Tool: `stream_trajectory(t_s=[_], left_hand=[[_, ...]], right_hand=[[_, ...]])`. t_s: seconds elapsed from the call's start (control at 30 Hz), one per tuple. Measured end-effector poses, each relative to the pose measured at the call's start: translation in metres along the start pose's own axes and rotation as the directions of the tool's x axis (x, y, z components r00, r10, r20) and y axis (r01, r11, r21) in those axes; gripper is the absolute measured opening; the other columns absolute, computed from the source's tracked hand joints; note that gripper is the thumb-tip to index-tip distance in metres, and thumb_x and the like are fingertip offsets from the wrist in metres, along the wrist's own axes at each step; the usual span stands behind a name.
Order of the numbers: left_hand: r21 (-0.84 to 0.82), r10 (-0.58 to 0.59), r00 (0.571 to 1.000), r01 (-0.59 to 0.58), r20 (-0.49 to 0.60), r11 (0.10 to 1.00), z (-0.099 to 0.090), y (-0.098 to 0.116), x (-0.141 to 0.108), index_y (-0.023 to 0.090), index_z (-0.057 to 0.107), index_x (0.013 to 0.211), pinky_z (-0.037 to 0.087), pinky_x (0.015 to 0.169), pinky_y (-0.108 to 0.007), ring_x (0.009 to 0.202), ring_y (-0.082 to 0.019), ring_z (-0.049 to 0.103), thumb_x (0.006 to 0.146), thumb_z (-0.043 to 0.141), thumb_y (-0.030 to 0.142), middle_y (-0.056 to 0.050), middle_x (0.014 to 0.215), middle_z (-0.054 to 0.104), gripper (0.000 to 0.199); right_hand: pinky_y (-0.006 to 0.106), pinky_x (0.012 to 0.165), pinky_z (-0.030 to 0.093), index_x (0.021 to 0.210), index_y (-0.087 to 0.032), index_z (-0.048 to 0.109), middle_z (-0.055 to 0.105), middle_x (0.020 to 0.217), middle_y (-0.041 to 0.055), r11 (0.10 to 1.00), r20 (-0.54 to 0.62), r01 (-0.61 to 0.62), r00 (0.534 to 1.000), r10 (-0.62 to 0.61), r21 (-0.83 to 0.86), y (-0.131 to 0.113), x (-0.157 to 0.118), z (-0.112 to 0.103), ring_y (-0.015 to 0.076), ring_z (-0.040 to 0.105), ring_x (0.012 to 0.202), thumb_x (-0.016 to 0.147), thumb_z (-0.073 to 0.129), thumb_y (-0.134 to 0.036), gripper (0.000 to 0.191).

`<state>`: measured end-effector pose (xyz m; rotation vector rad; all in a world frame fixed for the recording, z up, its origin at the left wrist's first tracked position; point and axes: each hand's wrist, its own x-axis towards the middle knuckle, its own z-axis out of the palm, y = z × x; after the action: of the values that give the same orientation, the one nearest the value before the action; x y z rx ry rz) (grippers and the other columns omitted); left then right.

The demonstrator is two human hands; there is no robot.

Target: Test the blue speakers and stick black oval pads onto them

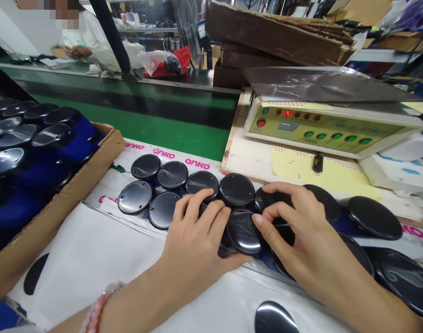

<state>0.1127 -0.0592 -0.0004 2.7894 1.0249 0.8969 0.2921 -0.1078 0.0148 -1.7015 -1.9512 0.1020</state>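
Two rows of round black-topped parts with blue sides stand on the white anko-printed sheet. Over the front row lies my left hand (197, 231), its fingers bent and apart on the black tops, its thumb near the base of a glossy black disc (245, 231). At that disc's right edge is my right hand (296, 222), thumb and forefinger curved apart, the fingertips touching the disc and the black top (272, 200) behind it. Small holes show in several tops at the left, such as the back-left one (146, 166). My palms hide some parts.
A cardboard box (109, 152) of blue, black-topped parts stands at the left. A control box (326, 127) with a lit red display is behind at the right. Loose black discs (276, 318) lie in front. A person (86, 32) sits across the green belt (183, 134).
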Motion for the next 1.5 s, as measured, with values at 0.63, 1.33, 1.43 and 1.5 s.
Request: stream_trajectory(t_s=[0.63, 1.33, 1.43, 1.5], left_hand=[[0.007, -0.013, 1.000, 0.013, -0.001, 1.000, 0.000, 0.001, 0.001, 0.013, 0.063, 0.093, 0.036, 0.090, -0.044, 0.108, -0.030, 0.051, 0.076, 0.062, 0.049, -0.007, 0.092, 0.067, 0.040], [0.229, 0.324, 0.939, -0.342, 0.114, 0.911, -0.005, 0.002, -0.005, 0.021, 0.048, 0.127, 0.025, 0.105, -0.042, 0.123, -0.023, 0.044, 0.090, 0.044, 0.043, -0.006, 0.135, 0.049, 0.043], [0.263, 0.326, 0.937, -0.349, 0.128, 0.899, -0.007, 0.007, -0.006, 0.027, 0.047, 0.128, 0.030, 0.102, -0.045, 0.123, -0.024, 0.045, 0.091, 0.046, 0.035, -0.009, 0.137, 0.046, 0.038], [0.273, 0.365, 0.919, -0.393, 0.151, 0.878, -0.007, 0.008, -0.007, 0.027, 0.045, 0.129, 0.031, 0.102, -0.044, 0.127, -0.023, 0.041, 0.091, 0.045, 0.027, -0.008, 0.139, 0.044, 0.038]], right_hand=[[0.043, 0.083, 0.033, 0.075, -0.021, 0.042, 0.047, 0.107, 0.0097, 0.996, 0.065, 0.069, 0.996, -0.065, -0.050, 0.001, 0.000, -0.004, 0.0273, 0.041, 0.113, 0.088, 0.045, -0.021, 0.014], [0.041, 0.075, 0.038, 0.092, -0.017, 0.057, 0.060, 0.098, 0.0100, 0.924, 0.042, 0.273, 0.961, -0.272, -0.266, -0.020, -0.002, -0.054, 0.0263, 0.053, 0.090, 0.089, 0.048, -0.031, 0.017], [0.031, 0.068, 0.043, 0.094, -0.025, 0.055, 0.061, 0.087, 0.0006, 0.943, 0.343, 0.333, 0.884, -0.318, 0.018, -0.033, -0.029, -0.073, 0.0179, 0.056, 0.077, 0.083, 0.056, -0.022, 0.011], [0.028, 0.068, 0.045, 0.094, -0.026, 0.055, 0.061, 0.088, -0.0021, 0.933, 0.541, 0.341, 0.766, -0.347, 0.114, -0.040, -0.048, -0.072, 0.0163, 0.058, 0.078, 0.077, 0.058, -0.009, 0.024]])
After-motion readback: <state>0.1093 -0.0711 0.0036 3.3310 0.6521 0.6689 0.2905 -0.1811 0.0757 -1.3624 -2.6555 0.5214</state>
